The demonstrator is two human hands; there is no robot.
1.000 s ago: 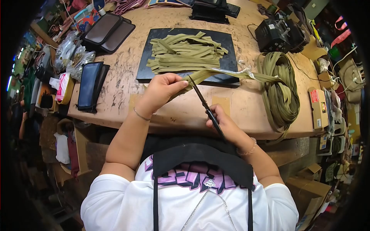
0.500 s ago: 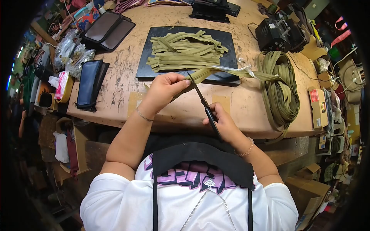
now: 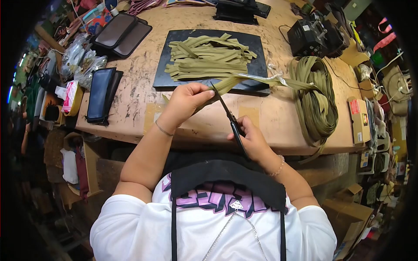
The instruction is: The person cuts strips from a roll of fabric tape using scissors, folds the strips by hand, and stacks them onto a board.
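Note:
My left hand (image 3: 191, 100) pinches an olive-green zipper tape (image 3: 226, 84) between thumb and fingers above the table's front half. In my right hand (image 3: 254, 139) is a pair of black scissors (image 3: 230, 116), its blades reaching up across the tape just beside my left thumb. From there the tape runs right to a thick coil of the same zipper tape (image 3: 320, 102). Cut lengths of zipper tape (image 3: 209, 58) lie piled on a dark flat board (image 3: 162, 74) beyond my hands. Whether the blades have gone through the tape, I cannot tell.
Dark blue-black pouches (image 3: 101, 95) and brown-faced panels (image 3: 119, 35) lie on the left of the table (image 3: 135, 82). A black boxy device (image 3: 308, 37) with a cable stands at the back right. Near the right edge is a small cardboard box (image 3: 358, 122).
Both hands hold nearly the same place. The scissors' handles look slightly closer together, and the right fingers have shifted a little left.

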